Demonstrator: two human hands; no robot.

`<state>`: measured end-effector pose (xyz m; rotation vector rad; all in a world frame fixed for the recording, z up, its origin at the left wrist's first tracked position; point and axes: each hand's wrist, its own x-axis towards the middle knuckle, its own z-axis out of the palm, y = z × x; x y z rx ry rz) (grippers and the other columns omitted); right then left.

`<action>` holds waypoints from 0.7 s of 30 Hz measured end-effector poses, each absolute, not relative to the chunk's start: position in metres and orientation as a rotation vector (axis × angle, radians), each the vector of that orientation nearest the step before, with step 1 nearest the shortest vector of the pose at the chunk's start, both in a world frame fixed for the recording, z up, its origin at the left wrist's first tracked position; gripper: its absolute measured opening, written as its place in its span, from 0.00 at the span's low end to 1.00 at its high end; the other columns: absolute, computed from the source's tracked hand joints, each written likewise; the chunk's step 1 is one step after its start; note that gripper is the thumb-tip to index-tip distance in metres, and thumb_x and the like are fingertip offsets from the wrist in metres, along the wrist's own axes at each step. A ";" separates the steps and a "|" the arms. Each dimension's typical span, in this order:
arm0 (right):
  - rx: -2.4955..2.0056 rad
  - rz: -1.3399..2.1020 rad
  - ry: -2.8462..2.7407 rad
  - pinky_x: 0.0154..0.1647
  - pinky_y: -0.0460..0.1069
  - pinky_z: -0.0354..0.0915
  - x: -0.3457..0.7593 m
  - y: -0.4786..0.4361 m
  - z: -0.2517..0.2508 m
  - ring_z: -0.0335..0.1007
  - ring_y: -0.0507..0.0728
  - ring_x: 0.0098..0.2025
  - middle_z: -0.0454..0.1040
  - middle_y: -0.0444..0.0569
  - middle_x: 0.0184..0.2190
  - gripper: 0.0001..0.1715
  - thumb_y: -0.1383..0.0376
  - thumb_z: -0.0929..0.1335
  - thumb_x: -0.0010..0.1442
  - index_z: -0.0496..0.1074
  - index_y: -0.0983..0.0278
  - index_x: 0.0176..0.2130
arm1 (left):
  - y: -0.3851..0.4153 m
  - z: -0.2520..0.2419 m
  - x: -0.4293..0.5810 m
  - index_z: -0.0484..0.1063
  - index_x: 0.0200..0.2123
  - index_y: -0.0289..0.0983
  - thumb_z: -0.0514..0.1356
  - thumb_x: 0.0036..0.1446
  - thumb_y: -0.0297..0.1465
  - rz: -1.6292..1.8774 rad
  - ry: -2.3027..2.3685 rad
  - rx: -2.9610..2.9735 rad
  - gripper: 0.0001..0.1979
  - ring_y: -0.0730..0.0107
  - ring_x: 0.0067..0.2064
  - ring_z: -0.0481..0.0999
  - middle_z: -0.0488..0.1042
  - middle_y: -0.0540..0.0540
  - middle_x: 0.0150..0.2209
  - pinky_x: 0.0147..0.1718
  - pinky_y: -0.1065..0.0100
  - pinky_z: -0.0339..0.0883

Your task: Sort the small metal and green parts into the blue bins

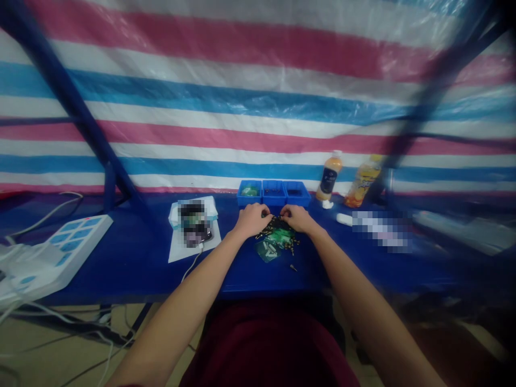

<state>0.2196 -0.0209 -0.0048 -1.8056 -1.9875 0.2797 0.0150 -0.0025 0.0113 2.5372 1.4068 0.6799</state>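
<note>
- Two bare hands, the left hand [252,219] and the right hand [297,217]: both narrow, curled and nearly touching, fingertips down at the heap; whether they hold any piece, impossible to tell
- One loose heap of small metal screws [278,226], too many and too small to count, directly under the hands, on the table's near middle
- One crumpled green-tinted plastic bag [279,235] under the heap, and one clear plastic packet of pale cylindrical parts [267,250] just in front of it
- One single screw [293,267] lying apart, nearer the table edge
- Three blue plastic bins [274,192] in a touching row just beyond the hands, small contents in each
- Two plastic bottles beyond the bins, on the right: one peach-coloured with a dark label [329,176], one yellow [363,183]
- One white sheet of paper [189,250] left of the hands, under a blurred object
- One white panel with blue buttons [60,252] at the far left
- One glossy blue table [262,279]; behind it, a pink, blue and white striped plastic tarpaulin [242,80] on dark blue poles [52,91]
</note>
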 end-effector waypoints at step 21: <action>-1.776 0.174 -2.096 0.44 0.48 0.62 0.221 -0.018 -0.009 0.73 0.58 0.44 0.79 0.49 0.40 0.11 0.64 0.67 0.61 0.79 0.58 0.41 | 0.000 0.011 0.013 0.77 0.40 0.45 0.56 0.60 0.44 0.698 1.401 2.524 0.14 0.55 0.49 0.73 0.76 0.46 0.44 0.47 0.58 0.65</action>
